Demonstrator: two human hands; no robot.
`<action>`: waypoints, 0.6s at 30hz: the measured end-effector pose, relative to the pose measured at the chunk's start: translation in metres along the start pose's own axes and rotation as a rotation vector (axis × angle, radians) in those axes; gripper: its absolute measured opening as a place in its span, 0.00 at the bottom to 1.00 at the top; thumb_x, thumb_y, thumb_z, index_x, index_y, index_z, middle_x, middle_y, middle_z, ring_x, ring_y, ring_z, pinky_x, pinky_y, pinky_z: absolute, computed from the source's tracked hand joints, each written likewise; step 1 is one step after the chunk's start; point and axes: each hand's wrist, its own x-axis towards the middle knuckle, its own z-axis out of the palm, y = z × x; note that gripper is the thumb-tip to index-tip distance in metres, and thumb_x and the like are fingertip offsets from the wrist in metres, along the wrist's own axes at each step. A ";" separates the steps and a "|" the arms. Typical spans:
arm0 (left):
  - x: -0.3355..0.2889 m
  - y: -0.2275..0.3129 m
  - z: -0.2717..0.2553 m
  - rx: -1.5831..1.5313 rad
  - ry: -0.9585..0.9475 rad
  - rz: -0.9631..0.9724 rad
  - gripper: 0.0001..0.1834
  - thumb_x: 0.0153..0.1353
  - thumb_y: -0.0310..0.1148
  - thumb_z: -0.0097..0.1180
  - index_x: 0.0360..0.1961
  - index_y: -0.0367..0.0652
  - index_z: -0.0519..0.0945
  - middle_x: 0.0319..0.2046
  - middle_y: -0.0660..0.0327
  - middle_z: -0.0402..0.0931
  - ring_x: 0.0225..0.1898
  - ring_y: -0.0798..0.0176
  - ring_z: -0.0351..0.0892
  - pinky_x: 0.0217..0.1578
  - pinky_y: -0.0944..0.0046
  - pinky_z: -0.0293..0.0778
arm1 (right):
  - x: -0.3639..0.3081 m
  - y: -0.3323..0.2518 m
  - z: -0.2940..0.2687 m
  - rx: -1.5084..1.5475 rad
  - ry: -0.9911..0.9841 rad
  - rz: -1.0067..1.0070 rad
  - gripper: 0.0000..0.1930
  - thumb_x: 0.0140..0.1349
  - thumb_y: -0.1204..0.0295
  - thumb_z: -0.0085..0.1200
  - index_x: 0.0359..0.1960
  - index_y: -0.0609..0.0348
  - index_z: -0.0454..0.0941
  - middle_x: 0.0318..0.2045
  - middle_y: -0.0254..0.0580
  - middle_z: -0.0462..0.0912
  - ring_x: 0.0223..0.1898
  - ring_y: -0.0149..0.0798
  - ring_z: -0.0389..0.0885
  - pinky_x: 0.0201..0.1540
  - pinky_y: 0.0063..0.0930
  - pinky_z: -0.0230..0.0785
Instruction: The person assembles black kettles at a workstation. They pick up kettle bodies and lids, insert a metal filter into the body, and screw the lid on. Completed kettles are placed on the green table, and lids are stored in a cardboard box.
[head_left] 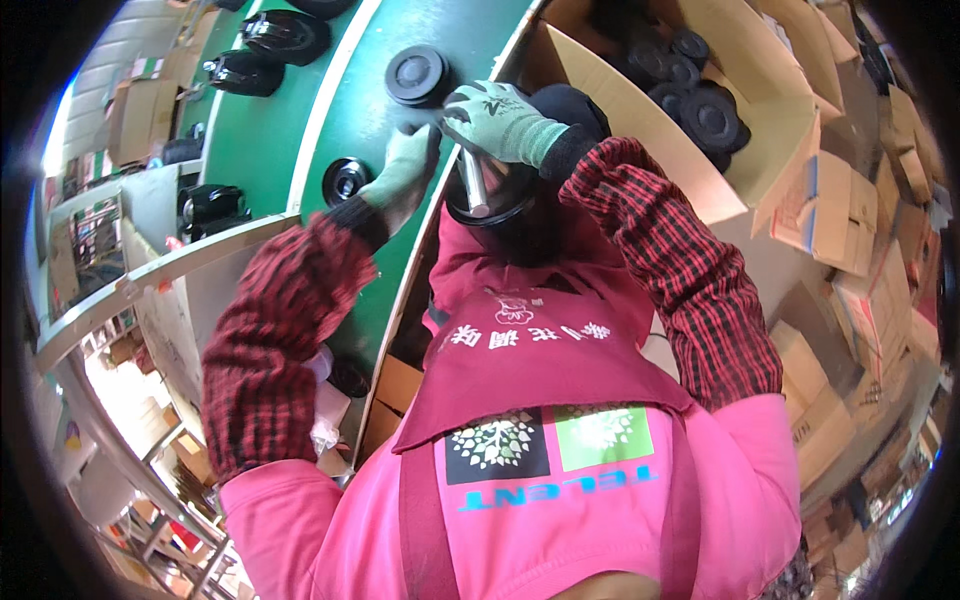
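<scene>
My left hand (407, 168), in a pale green glove with a dark cuff, reaches over the green bench (395, 25). Its fingers are closed and meet those of my gloved right hand (503, 124), also closed. Between the fingertips is something small and dark that I cannot make out. Just beyond them lies a round black disc-shaped part (416, 75) with a raised centre. A black ring-shaped part (346, 181) rests on the bench beside my left wrist. Below my right hand, a black rounded item with a shiny metal tube (474, 187) sits at my lap, partly covered by hand and sleeve.
To the right, an open cardboard box (640, 120) holds several round black parts (708, 115). More cartons (845, 215) are stacked beyond it. Black wheel-like parts (285, 37) stand at the bench's far left. A metal rail (165, 268) runs at the left.
</scene>
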 end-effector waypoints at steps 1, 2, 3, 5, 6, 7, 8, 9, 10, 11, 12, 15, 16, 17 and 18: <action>-0.016 0.005 -0.023 -0.270 -0.477 -0.126 0.20 0.71 0.47 0.51 0.57 0.48 0.76 0.52 0.61 0.76 0.52 0.62 0.77 0.51 0.56 0.79 | 0.004 0.002 -0.004 0.013 -0.069 0.029 0.15 0.71 0.57 0.46 0.50 0.43 0.83 0.52 0.45 0.79 0.57 0.52 0.76 0.60 0.49 0.70; -0.048 0.021 -0.036 -0.333 -0.614 -0.095 0.19 0.71 0.44 0.53 0.58 0.47 0.75 0.54 0.61 0.75 0.55 0.64 0.76 0.51 0.58 0.79 | 0.012 -0.001 -0.005 0.040 -0.140 0.045 0.16 0.71 0.57 0.46 0.51 0.42 0.82 0.54 0.45 0.79 0.58 0.52 0.76 0.61 0.50 0.70; -0.072 0.045 -0.044 -0.400 -0.761 -0.061 0.19 0.71 0.41 0.54 0.58 0.45 0.75 0.57 0.62 0.74 0.58 0.67 0.75 0.52 0.60 0.80 | 0.020 0.000 -0.004 0.061 -0.218 0.066 0.16 0.71 0.57 0.46 0.53 0.42 0.82 0.55 0.45 0.78 0.60 0.52 0.75 0.61 0.50 0.69; -0.073 0.069 -0.043 -0.128 -0.793 -0.141 0.16 0.68 0.39 0.57 0.55 0.50 0.77 0.53 0.67 0.75 0.54 0.69 0.75 0.51 0.60 0.81 | 0.037 -0.009 -0.008 0.012 -0.401 0.062 0.20 0.70 0.53 0.46 0.58 0.43 0.79 0.60 0.47 0.76 0.64 0.52 0.72 0.63 0.54 0.68; -0.068 0.066 -0.040 -0.020 -0.769 -0.163 0.14 0.65 0.37 0.58 0.52 0.53 0.79 0.48 0.69 0.78 0.50 0.71 0.77 0.49 0.62 0.81 | 0.041 -0.015 -0.001 0.044 -0.378 0.068 0.20 0.70 0.52 0.47 0.58 0.43 0.79 0.61 0.47 0.76 0.64 0.52 0.72 0.64 0.54 0.66; -0.063 0.084 -0.020 0.154 -0.693 -0.295 0.13 0.63 0.38 0.58 0.49 0.55 0.81 0.44 0.70 0.78 0.46 0.73 0.76 0.46 0.65 0.81 | 0.043 -0.008 0.012 0.063 -0.346 0.111 0.21 0.70 0.52 0.47 0.58 0.43 0.80 0.61 0.47 0.75 0.64 0.52 0.72 0.65 0.55 0.64; -0.080 0.100 -0.019 0.308 -0.639 -0.251 0.13 0.59 0.33 0.58 0.46 0.55 0.82 0.43 0.68 0.80 0.45 0.71 0.77 0.43 0.66 0.80 | 0.048 -0.014 0.023 0.057 -0.314 0.134 0.21 0.70 0.51 0.46 0.57 0.43 0.81 0.63 0.45 0.74 0.65 0.52 0.71 0.67 0.56 0.61; -0.060 0.067 0.000 0.349 -0.412 -0.151 0.14 0.57 0.34 0.61 0.46 0.51 0.82 0.43 0.64 0.81 0.45 0.67 0.79 0.42 0.66 0.79 | 0.049 -0.015 0.032 0.039 -0.295 0.138 0.22 0.70 0.51 0.45 0.57 0.43 0.82 0.64 0.43 0.75 0.64 0.52 0.71 0.69 0.55 0.58; -0.038 0.028 0.017 0.391 -0.186 -0.071 0.17 0.55 0.35 0.63 0.46 0.46 0.82 0.43 0.60 0.83 0.45 0.63 0.82 0.41 0.66 0.78 | 0.051 -0.020 0.032 0.039 -0.314 0.029 0.21 0.70 0.52 0.45 0.57 0.43 0.82 0.62 0.44 0.77 0.63 0.53 0.72 0.68 0.52 0.60; -0.052 0.044 0.017 0.497 -0.116 -0.110 0.19 0.53 0.36 0.66 0.46 0.42 0.82 0.43 0.57 0.84 0.45 0.63 0.83 0.40 0.66 0.78 | 0.044 -0.015 0.032 0.037 -0.330 -0.052 0.21 0.70 0.52 0.45 0.56 0.43 0.82 0.60 0.44 0.78 0.62 0.53 0.73 0.67 0.49 0.62; -0.047 0.035 0.021 0.524 -0.114 -0.035 0.21 0.54 0.39 0.65 0.48 0.40 0.81 0.44 0.54 0.84 0.46 0.57 0.84 0.43 0.63 0.79 | 0.037 -0.011 0.035 0.130 -0.284 -0.038 0.21 0.70 0.52 0.45 0.55 0.43 0.82 0.58 0.46 0.79 0.61 0.53 0.73 0.66 0.47 0.63; -0.047 0.027 0.028 0.527 -0.091 0.134 0.28 0.55 0.44 0.63 0.53 0.37 0.79 0.49 0.47 0.81 0.50 0.45 0.83 0.51 0.56 0.79 | 0.024 0.012 0.059 0.447 -0.094 0.106 0.19 0.67 0.51 0.48 0.48 0.43 0.85 0.49 0.49 0.84 0.55 0.52 0.77 0.60 0.42 0.68; -0.062 0.045 0.028 0.486 -0.095 0.147 0.30 0.55 0.44 0.63 0.55 0.36 0.78 0.50 0.46 0.81 0.52 0.44 0.82 0.53 0.54 0.78 | 0.019 0.012 0.053 0.443 -0.067 0.124 0.20 0.66 0.50 0.48 0.45 0.45 0.86 0.47 0.48 0.85 0.55 0.51 0.77 0.59 0.43 0.68; -0.074 0.053 0.029 0.445 -0.091 0.156 0.32 0.55 0.45 0.63 0.56 0.35 0.76 0.51 0.45 0.80 0.54 0.43 0.82 0.55 0.53 0.77 | 0.012 0.006 0.040 0.441 -0.040 0.135 0.21 0.66 0.48 0.49 0.43 0.47 0.87 0.44 0.47 0.86 0.54 0.50 0.77 0.59 0.44 0.67; -0.071 0.041 0.030 0.512 -0.051 0.123 0.35 0.55 0.45 0.63 0.61 0.35 0.72 0.55 0.43 0.77 0.57 0.41 0.78 0.59 0.52 0.74 | 0.011 0.003 0.035 0.440 0.015 0.185 0.21 0.66 0.48 0.49 0.40 0.49 0.87 0.42 0.46 0.86 0.52 0.50 0.78 0.58 0.46 0.67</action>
